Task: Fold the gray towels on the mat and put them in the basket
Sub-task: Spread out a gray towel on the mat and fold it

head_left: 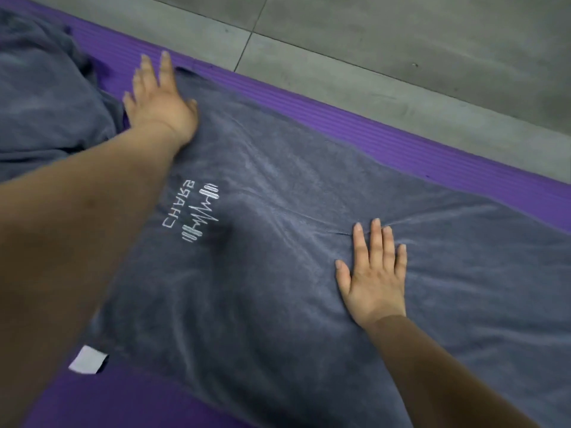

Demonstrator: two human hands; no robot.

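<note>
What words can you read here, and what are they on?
"CHARG…" in white stitching on the spread gray towel, sideways and mirror-reversed; last letter unclear.
Barbell-and-zigzag logo beside it: no letters.
White tag at the towel's corner: no readable text.

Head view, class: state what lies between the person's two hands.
Only the spread gray towel, wrinkled, runs from the left hand to the right hand, its white logo nearer the left; the head view shows it.

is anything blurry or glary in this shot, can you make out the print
Head view: soft even light, no glare; the left hand and white tag are slightly smeared; the right hand is sharper; the white print on the gray towel is distinct, its letters apparently reversed.
</note>
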